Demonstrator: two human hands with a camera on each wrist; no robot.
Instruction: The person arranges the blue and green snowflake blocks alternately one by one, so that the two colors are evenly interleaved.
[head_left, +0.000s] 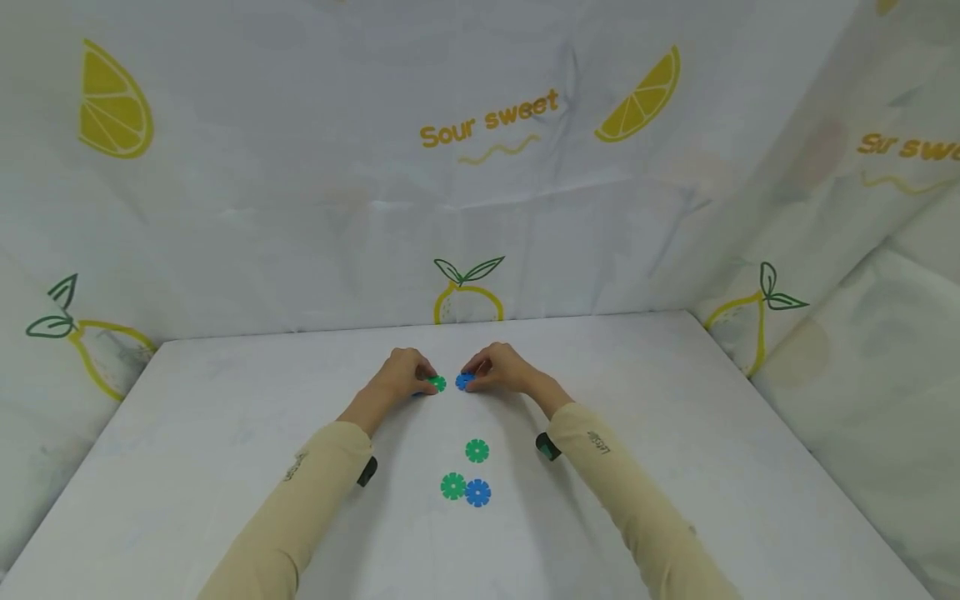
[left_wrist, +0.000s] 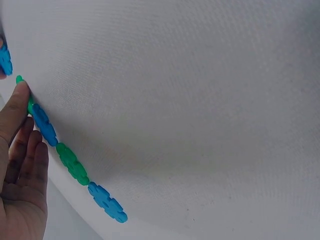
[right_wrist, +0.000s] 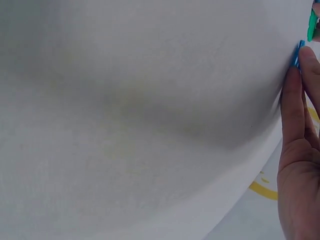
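Near the far side of the table, my left hand (head_left: 399, 375) pinches a green notched plastic disc (head_left: 438, 383) between thumb and fingers. The left wrist view has that disc at the end of a row: a blue disc (left_wrist: 45, 125), a green disc (left_wrist: 72, 163) and another blue disc (left_wrist: 107, 202) follow edge to edge. My right hand (head_left: 506, 369) holds a single blue notched disc (head_left: 463, 382) by its edge. A small gap separates it from the left hand's green disc. The right wrist view shows this blue disc (right_wrist: 298, 54) edge-on between thumb and fingers.
Closer to me on the white table (head_left: 247, 467) lie a loose green disc (head_left: 477, 451), then a green disc (head_left: 453, 486) and a blue disc (head_left: 478, 492) side by side. A white lemon-print cloth (head_left: 300, 233) hangs behind the table's far edge.
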